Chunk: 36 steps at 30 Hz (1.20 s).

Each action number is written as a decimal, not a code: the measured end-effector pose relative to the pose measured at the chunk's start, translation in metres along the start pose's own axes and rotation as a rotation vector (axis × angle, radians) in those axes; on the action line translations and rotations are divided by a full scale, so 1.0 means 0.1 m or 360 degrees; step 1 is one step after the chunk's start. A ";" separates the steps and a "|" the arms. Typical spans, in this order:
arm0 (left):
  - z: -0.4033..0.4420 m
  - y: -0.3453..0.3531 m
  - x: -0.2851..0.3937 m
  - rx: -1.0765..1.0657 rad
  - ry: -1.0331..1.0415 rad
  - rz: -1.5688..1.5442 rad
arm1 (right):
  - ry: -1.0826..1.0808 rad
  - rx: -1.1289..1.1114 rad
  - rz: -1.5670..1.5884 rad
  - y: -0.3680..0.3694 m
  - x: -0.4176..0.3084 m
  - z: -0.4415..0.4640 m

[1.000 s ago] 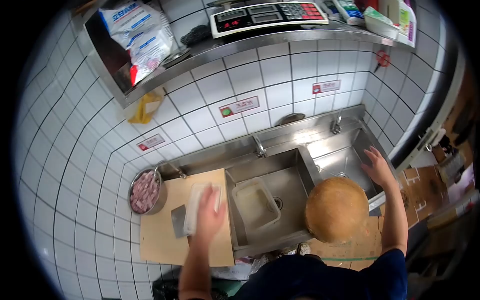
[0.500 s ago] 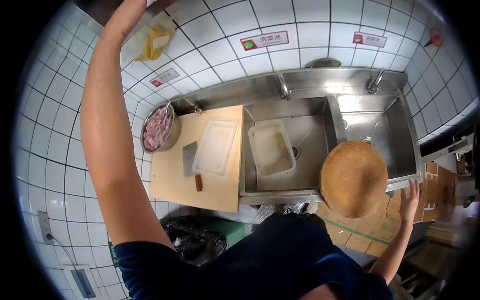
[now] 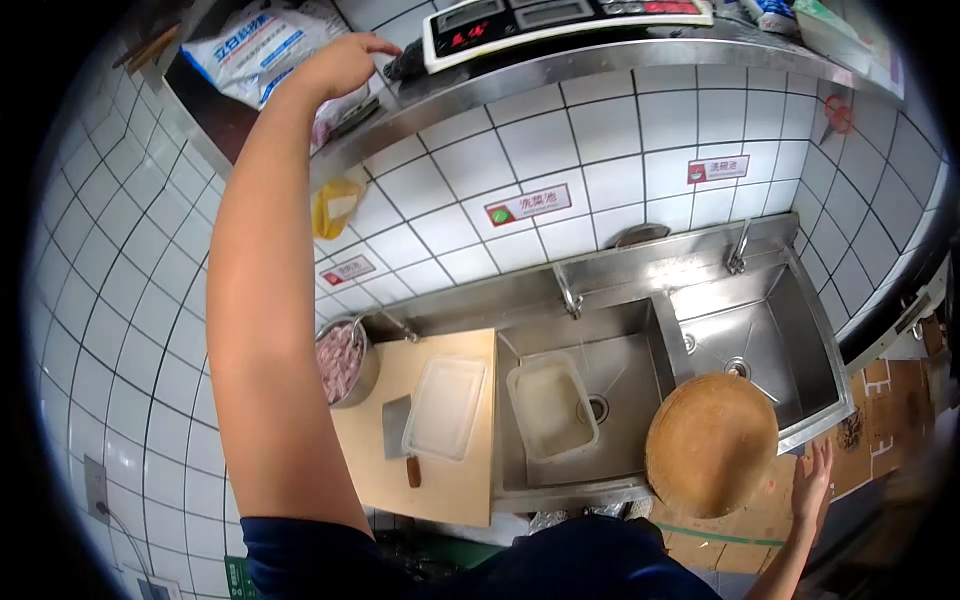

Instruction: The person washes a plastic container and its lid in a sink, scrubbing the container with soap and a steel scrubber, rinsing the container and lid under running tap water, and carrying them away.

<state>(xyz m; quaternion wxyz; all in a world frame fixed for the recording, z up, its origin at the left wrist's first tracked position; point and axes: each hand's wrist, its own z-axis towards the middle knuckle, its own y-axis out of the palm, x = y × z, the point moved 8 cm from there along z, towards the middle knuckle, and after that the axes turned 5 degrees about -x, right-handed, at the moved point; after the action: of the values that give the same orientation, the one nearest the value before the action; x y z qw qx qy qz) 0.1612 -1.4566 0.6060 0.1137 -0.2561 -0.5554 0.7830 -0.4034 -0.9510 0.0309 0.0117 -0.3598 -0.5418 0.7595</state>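
My left hand (image 3: 343, 66) is raised to the metal shelf, over the white printed bag (image 3: 250, 50) and just left of a dark scouring pad (image 3: 405, 62). Its fingers reach toward the pad; whether they grip anything is not clear. Low on the right, my right hand (image 3: 812, 482) has its fingers apart and holds nothing, beside the round wooden block (image 3: 712, 445). A lidded plastic container (image 3: 446, 408) lies on the cutting board (image 3: 370, 480), partly over the blade of a cleaver (image 3: 397, 425). A metal pot of cut meat (image 3: 342, 362) stands at the board's left edge.
A second plastic container (image 3: 552, 405) sits in the middle sink (image 3: 630, 350). Another sink (image 3: 760, 340) is to the right. On the shelf (image 3: 600, 55) is a digital scale (image 3: 560, 25). Faucets line the back, and red scissors (image 3: 836, 116) hang on the right wall.
My left hand has gone from above the plastic container up to the shelf. My right hand has moved down from the right sink to beside the wooden block. The view has shifted too.
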 end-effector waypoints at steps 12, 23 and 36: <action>0.63 0.57 -0.08 -0.0325 -0.0268 0.0066 | 0.0277 0.0168 0.0173 -0.07 0.24 -0.50; 0.08 -0.23 -0.74 0.0376 -0.0503 -0.1801 | -0.0177 0.0184 0.0218 -0.29 -0.94 -0.01; -2.24 -1.02 0.27 0.0525 0.0460 -0.1925 | -0.0618 -0.0486 0.1362 0.37 -3.01 0.12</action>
<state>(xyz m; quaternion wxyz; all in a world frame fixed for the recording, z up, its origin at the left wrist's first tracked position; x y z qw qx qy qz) 0.2459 -1.2255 0.6369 0.6466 0.0201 -0.4531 0.6134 -0.1737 -1.0990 0.1624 -0.4553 -0.3995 -0.4427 0.6611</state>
